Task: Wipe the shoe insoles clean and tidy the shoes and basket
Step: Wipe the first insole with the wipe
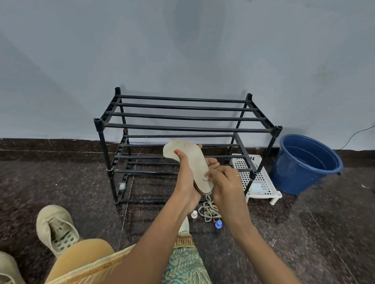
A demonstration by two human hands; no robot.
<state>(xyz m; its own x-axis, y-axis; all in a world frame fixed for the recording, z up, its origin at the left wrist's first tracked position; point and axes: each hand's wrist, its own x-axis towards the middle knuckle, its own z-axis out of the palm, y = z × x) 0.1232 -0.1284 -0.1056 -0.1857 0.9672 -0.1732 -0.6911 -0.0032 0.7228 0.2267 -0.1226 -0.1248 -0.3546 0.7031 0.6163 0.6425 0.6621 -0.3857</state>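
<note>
Left hand (186,178) was cradling the insole (193,160) from underneath, thumb laid along its top face and fingers curled up past the right edge. It was a firm hold, lifted in front of the lap and well clear of the floor (56,178). Right hand (226,183) was in at the near end, fingertips pinched tight on a small white wad (205,178) pressed to the heel; whether that was cotton or cloth, I could not tell. The insole's long axis ran from the near right up to the far left. The narrow heel was nearest the person and the broad toe end pointed away toward the shoe rack (181,120) and the wall, with the pale top face turned up to the camera. To do this well, I judged the wiping hand should work in strokes along that axis from heel to toe. The thumb would need to shift off the forefoot so no patch was missed, with the supporting fingers bracing from below so the insole did not flex. Two pale shoes (55,227) sat on the floor at the near left. The white basket (258,177) lay at the rack's right foot, with a blue bucket (306,165) farther right.
</note>
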